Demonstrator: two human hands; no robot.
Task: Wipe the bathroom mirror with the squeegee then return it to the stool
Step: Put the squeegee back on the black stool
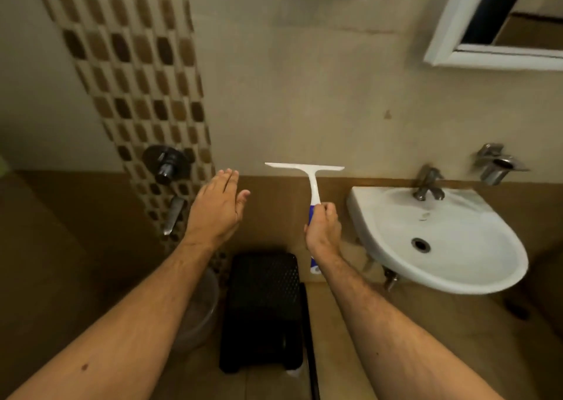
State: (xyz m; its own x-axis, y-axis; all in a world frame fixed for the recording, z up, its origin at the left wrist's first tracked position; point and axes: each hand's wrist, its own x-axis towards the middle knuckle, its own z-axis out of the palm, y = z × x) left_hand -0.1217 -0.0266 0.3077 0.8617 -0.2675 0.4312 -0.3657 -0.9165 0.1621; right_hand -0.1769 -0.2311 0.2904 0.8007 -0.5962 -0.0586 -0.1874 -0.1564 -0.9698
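Note:
My right hand (323, 228) grips the blue-and-white handle of a white squeegee (307, 174), held upright with its blade level against the beige wall. The handle's lower end pokes out below my wrist. My left hand (217, 209) hovers to the left of it, fingers straight and holding nothing. A black perforated plastic stool (263, 308) stands on the floor directly below both hands. The white-framed mirror (499, 18) hangs at the upper right, well above and to the right of the squeegee.
A white wash basin (438, 238) with a chrome tap (426, 183) juts from the wall at right. A shower valve (166, 163) and spout are on the mosaic tile strip at left. A translucent bucket (198, 311) stands left of the stool.

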